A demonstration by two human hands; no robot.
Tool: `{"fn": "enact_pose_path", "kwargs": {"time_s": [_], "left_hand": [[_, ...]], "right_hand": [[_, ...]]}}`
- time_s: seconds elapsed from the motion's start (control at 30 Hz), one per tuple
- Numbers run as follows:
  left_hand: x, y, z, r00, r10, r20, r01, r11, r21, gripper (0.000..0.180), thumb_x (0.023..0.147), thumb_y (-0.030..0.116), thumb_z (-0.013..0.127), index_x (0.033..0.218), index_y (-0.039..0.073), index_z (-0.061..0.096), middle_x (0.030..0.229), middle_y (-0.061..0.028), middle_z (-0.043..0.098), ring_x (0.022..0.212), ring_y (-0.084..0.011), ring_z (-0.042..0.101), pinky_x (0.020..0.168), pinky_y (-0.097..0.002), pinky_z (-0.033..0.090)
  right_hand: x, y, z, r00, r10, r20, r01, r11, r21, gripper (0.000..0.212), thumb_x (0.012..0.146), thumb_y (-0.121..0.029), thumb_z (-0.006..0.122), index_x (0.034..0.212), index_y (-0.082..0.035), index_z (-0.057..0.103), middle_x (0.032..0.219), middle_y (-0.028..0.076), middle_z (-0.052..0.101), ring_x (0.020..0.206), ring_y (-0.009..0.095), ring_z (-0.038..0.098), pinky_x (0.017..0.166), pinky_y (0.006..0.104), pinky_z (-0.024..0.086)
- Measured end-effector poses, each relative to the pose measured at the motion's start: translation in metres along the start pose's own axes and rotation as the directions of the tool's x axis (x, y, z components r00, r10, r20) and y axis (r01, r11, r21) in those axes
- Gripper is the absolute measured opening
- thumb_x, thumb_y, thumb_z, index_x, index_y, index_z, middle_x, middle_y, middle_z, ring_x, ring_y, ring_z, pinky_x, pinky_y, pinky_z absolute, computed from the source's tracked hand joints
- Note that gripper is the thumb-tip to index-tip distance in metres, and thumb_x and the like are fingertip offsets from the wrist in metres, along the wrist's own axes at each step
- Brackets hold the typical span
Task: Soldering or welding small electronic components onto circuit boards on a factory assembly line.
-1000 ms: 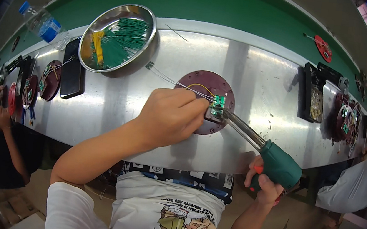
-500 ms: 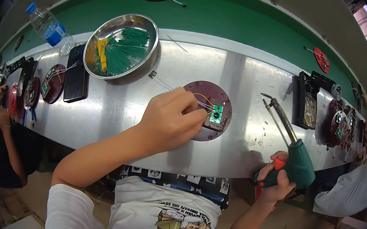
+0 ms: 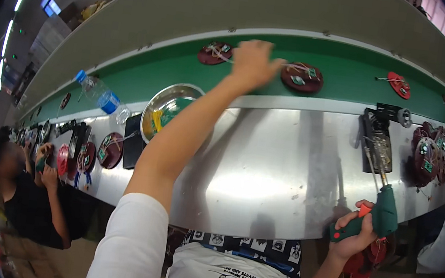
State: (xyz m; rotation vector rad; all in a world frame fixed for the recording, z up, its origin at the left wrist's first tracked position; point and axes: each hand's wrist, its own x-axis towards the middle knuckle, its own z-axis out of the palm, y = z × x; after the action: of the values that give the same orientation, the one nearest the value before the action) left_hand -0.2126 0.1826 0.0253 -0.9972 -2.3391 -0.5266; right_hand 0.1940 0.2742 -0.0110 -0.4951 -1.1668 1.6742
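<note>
My left hand (image 3: pixel 256 64) is stretched far out over the green belt (image 3: pixel 351 82), with its thumb apart from the other fingers and nothing visible in its grasp. Just right of it lies a round maroon disc (image 3: pixel 302 77) bearing a small green circuit board and pale wires, one wire running to near my thumb. On its left is a second maroon disc (image 3: pixel 215 53) with wires. In my right hand (image 3: pixel 358 233), at the near right of the bench, is a green soldering gun (image 3: pixel 387 212) with a red trigger, its tip pointing away from me over a black tray.
My left arm partly covers a steel bowl (image 3: pixel 151 105) of green and yellow wires. Beside it are a water bottle (image 3: pixel 103 95) and a black box (image 3: pixel 132 142). A black soldering stand (image 3: pixel 380 147) and stacked maroon discs (image 3: pixel 428 159) stand right. A co-worker (image 3: pixel 32 199) sits left.
My left hand has gone from the bench to the belt. The maroon disc from the bench is now gone there, and one lies beside that hand. The view has shifted; the soldering gun stays held.
</note>
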Motion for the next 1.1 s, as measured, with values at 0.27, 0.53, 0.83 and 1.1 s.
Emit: {"fn": "enact_pose_path", "kwargs": {"time_s": [0.27, 0.53, 0.83, 1.1], "left_hand": [[-0.001, -0.106, -0.002, 0.781, -0.618, 0.095, 0.567, 0.764, 0.309, 0.041, 0.084, 0.033, 0.063, 0.119, 0.012, 0.066, 0.119, -0.0187, 0.066, 0.114, -0.0397, 0.061, 0.093, -0.0490, 0.051], [-0.014, -0.038, -0.055, 0.955, -0.236, 0.183, 0.291, 0.868, -0.402, 0.021, 0.081, 0.009, 0.065, 0.099, 0.003, 0.075, 0.087, -0.0163, 0.073, 0.077, -0.0253, 0.071, 0.071, -0.0361, 0.057], [-0.199, 0.058, -0.126, 0.908, 0.375, 0.184, -0.280, 0.873, -0.399, 0.027, 0.076, 0.009, 0.069, 0.103, 0.008, 0.069, 0.081, -0.0074, 0.062, 0.079, -0.0286, 0.060, 0.066, -0.0399, 0.050], [-0.169, 0.000, -0.155, 0.981, 0.192, 0.038, -0.170, 0.932, -0.321, 0.015, 0.082, 0.011, 0.068, 0.095, 0.006, 0.071, 0.093, -0.0108, 0.066, 0.090, -0.0313, 0.059, 0.082, -0.0417, 0.048]], "right_hand": [[-0.004, 0.008, 0.003, 0.999, -0.031, -0.028, 0.032, 0.999, 0.033, 0.026, 0.095, -0.017, 0.047, 0.111, 0.004, 0.047, 0.096, 0.015, 0.054, 0.045, 0.014, 0.051, 0.037, 0.0273, 0.043], [-0.002, 0.006, 0.005, 0.997, -0.078, 0.018, 0.078, 0.997, -0.002, 0.028, 0.095, -0.019, 0.047, 0.110, 0.004, 0.049, 0.094, 0.015, 0.055, 0.045, 0.014, 0.051, 0.038, 0.0269, 0.043], [-0.006, 0.005, 0.003, 0.997, -0.075, 0.017, 0.076, 0.997, -0.034, 0.028, 0.096, -0.019, 0.044, 0.109, 0.005, 0.051, 0.093, 0.015, 0.055, 0.048, 0.013, 0.050, 0.040, 0.0262, 0.043], [-0.006, 0.004, 0.002, 0.998, -0.070, 0.006, 0.071, 0.996, -0.045, 0.029, 0.096, -0.019, 0.045, 0.110, 0.005, 0.050, 0.097, 0.015, 0.056, 0.047, 0.013, 0.050, 0.040, 0.0269, 0.044]]}}
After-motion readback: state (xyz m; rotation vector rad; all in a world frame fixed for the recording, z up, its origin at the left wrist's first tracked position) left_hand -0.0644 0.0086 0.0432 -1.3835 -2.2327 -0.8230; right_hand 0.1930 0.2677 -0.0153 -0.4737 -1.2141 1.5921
